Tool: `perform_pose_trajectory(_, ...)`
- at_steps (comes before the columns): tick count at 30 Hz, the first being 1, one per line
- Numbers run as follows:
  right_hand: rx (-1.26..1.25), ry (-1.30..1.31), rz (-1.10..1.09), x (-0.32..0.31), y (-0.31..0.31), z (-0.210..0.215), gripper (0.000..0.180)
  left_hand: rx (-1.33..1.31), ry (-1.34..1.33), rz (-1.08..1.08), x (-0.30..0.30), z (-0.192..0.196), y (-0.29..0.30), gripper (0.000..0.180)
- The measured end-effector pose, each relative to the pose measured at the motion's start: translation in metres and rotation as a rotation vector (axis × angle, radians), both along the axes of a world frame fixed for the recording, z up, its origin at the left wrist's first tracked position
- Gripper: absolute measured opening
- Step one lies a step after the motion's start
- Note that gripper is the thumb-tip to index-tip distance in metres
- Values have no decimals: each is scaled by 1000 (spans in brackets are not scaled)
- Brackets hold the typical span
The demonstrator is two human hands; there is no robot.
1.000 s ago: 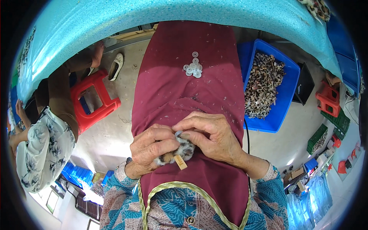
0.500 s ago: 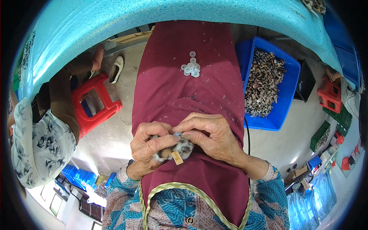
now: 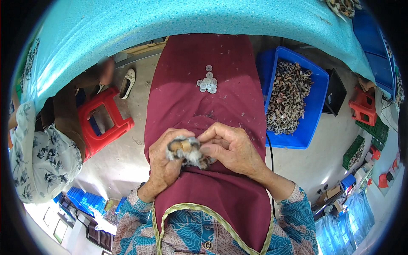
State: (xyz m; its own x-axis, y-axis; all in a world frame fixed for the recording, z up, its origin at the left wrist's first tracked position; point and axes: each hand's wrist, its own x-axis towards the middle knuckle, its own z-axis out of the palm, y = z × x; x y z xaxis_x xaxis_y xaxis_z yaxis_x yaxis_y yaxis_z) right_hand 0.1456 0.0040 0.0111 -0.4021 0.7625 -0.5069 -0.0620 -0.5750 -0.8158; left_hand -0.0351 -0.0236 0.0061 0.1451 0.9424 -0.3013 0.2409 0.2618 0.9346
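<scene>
My left hand is wrapped round a small furry piece, spotted in tan, white and black, with a tan tag on it. Thumb and fingers of my right hand are closed at the right edge of this fur piece. A pale rounded bit shows just under the right thumb, too small to name. Both hands are over my lap, on a dark red apron. Farther up the apron lies a small pile of clear plastic discs.
A blue bin full of spotted fur pieces stands at the right. A turquoise-covered table spans the far side. On the left are a red stool and another seated person. A black cord hangs beside my right forearm.
The furry piece has been turned and lifted slightly in my left hand, so its tag faces differently. My right fingers have moved from its top to its right edge.
</scene>
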Motion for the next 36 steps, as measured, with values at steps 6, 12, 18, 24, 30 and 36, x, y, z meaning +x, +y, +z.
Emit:
perform_pose_trajectory(6,247,-117,144,-14,19,-37,19,-147,13,62,-10,-44,15,29)
perform_pose_trajectory(12,135,-144,172,-22,18,-59,18,-230,28,49,-15,-58,12,29)
perform_pose_trajectory(18,-25,-69,132,-22,11,-69,16,-197,-7,98,-11,-61,4,30)
perform_pose_trajectory(24,-45,-38,119,-25,10,-79,15,-258,-17,179,-5,-61,4,28)
perform_pose_trajectory(30,37,-89,177,-25,11,-79,17,-280,-30,163,-7,-56,7,24)
perform_pose_trajectory(36,-41,17,160,-15,17,-77,19,-179,9,145,-3,-56,7,23)
